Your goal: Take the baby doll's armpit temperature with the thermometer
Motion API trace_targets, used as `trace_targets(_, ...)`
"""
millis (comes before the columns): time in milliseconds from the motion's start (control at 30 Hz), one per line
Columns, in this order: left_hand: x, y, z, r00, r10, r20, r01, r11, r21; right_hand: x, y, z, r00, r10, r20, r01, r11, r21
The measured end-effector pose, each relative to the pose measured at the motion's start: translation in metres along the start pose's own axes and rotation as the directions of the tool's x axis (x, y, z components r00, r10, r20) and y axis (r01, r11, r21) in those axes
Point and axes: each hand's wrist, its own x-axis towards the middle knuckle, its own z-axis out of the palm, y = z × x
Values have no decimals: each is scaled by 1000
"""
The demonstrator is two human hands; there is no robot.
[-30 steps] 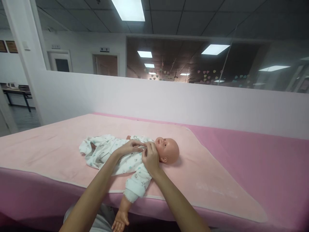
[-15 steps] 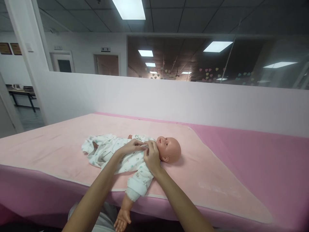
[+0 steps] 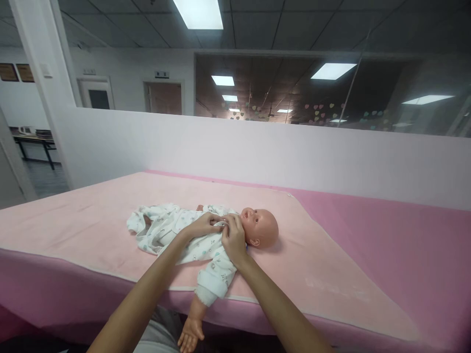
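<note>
A baby doll (image 3: 265, 228) lies on its back, its head to the right and one arm hanging over the near edge of the bed. It wears a white patterned romper (image 3: 202, 249). At the doll's upper chest, my left hand (image 3: 203, 225) pinches the cloth near the collar. My right hand (image 3: 234, 239) grips the same edge of cloth just beside it, close under the doll's chin. The fingertips of both hands nearly meet, and a fold of white fabric shows between them. Whatever fastening lies under the fingers is hidden.
A pale pink mat (image 3: 91, 220) covers much of the darker pink bed surface (image 3: 412, 245). Behind it rises a low white wall (image 3: 257, 152) with a window above. At far left, a desk (image 3: 35, 140) stands beyond an opening.
Both hands stay at the romper's collar with only slight finger movement, and the fabric fold between them shows a little more. The whole view has shifted slightly.
</note>
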Motion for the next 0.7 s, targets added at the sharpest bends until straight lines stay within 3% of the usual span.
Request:
trace_targets(333,-1,-6,-4,1000,5,-15,-6,995,-95,0,1,1,1000,-2,-19,2,1000,-5)
trace_targets(700,-5,-6,-4,994,-67,-86,56,990,-129,0,2,1,999,31,-28,-29,998,48)
